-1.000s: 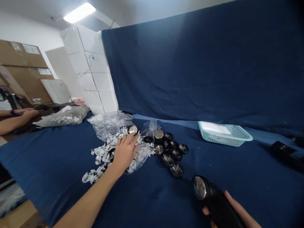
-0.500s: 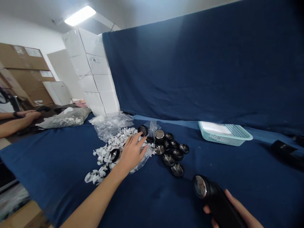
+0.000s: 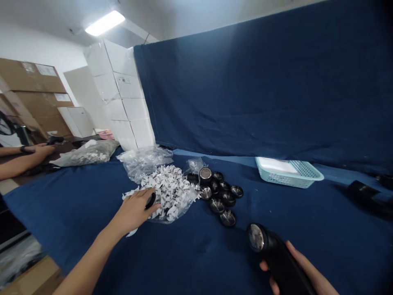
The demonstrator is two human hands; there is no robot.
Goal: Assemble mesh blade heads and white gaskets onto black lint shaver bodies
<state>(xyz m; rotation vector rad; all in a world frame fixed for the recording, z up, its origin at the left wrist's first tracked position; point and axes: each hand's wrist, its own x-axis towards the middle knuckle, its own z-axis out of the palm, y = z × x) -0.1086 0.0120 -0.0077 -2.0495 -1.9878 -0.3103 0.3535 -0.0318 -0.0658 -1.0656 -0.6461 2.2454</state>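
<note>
My left hand (image 3: 135, 211) is over the left part of a pile of small white plastic pieces (image 3: 172, 190), its fingers wrapped round a black ring-shaped cap (image 3: 150, 200). In my right hand (image 3: 294, 266), at the lower right, is a black handheld device (image 3: 281, 260) with a round metal mesh head facing left. Several round black caps with metal mesh (image 3: 227, 198) lie in a cluster right of the white pile. One with a silvery mesh top (image 3: 205, 173) sits at the back of that cluster.
A turquoise basket (image 3: 288, 179) holding something white stands at the back right, and a black object (image 3: 368, 196) lies right of it. Clear plastic bags (image 3: 144, 159) lie behind the pile. Another person's hands (image 3: 39, 151) are at the far left.
My left hand has moved left and nearer, from the back of the pile to the black ring. The black cap near its fingertips has shifted slightly. My right hand has barely moved.
</note>
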